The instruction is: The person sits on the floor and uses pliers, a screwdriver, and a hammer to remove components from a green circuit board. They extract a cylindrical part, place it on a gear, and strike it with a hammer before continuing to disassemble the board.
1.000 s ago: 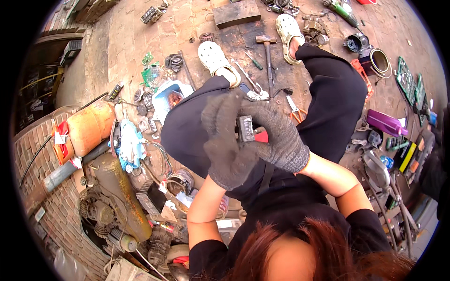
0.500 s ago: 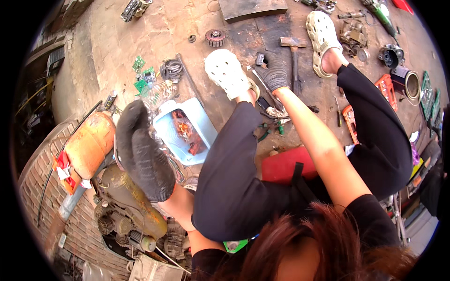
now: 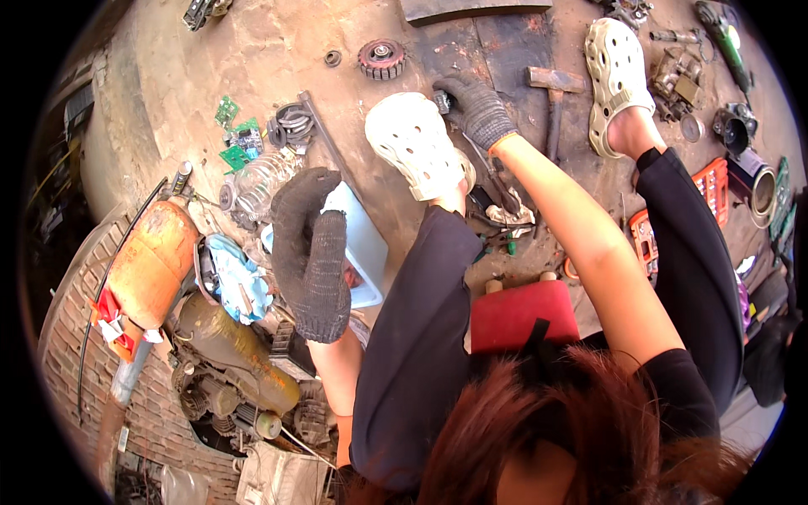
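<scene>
Both my hands wear dark grey knit gloves. My left hand [image 3: 313, 252] hovers over the light blue plastic basin [image 3: 368, 252], its fingers stretched out and nothing visible in it. It hides most of the basin and what lies inside. My right hand [image 3: 478, 111] is closed on a small dark metal part [image 3: 442, 102], just right of my left clog [image 3: 412, 143]. The part's exact kind is too small to tell. To the right of that hand lies a hammer [image 3: 554, 114], and hand tools with dark handles [image 3: 505, 198] lie below it.
Green circuit boards [image 3: 241, 143], a clear plastic bottle [image 3: 259, 178] and a coiled dark cable [image 3: 290, 126] lie beyond the basin. A small wheel [image 3: 382, 60] is farther off. An orange tank [image 3: 156, 265] stands at left, a red stool [image 3: 526, 316] between my legs, an orange tool case [image 3: 711, 192] at right.
My left hand has swung right, from beside the basin to over it. My right hand has shifted a little left with the metal part. The view has shifted, uncovering a crumpled blue bag at left.
</scene>
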Motion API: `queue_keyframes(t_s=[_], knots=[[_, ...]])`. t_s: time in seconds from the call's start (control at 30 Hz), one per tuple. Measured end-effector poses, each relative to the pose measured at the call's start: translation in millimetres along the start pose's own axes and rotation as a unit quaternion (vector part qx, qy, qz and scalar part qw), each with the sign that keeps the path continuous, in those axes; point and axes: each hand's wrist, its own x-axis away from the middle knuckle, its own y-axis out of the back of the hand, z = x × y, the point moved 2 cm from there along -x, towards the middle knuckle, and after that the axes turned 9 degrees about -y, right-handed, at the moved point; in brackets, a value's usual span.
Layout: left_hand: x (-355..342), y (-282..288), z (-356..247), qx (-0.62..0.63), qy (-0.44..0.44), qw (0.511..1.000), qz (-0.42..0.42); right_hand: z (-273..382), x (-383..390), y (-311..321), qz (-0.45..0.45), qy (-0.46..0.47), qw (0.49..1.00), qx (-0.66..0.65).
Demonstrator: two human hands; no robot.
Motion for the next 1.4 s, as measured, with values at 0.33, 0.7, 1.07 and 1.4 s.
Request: queue_keyframes(t_s=[0.33, 0.7, 1.07, 1.4], knots=[[7.4, -17.2, -1.8, 0.013, 0.015, 1.000, 0.014, -1.4, -6.2, 0.7, 0.017, 0.013, 1.000, 0.021], [3.9, -28.6, 7.6, 0.037, 0.027, 0.998, 0.042, 1.5, 125.8, 10.7, -0.103, -0.264, 0.958, 0.047], [-9.8, -78.1, 5.2, -0.128, -0.076, 0.967, 0.207, -5.1, 132.4, 22.6, -0.038, -0.264, 0.963, -0.028], [-91.2, -110.6, 53.7, -0.458, -0.323, 0.801, 0.211, 21.3, 65.6, 98.9, 0.141, -0.123, 0.973, -0.138]])
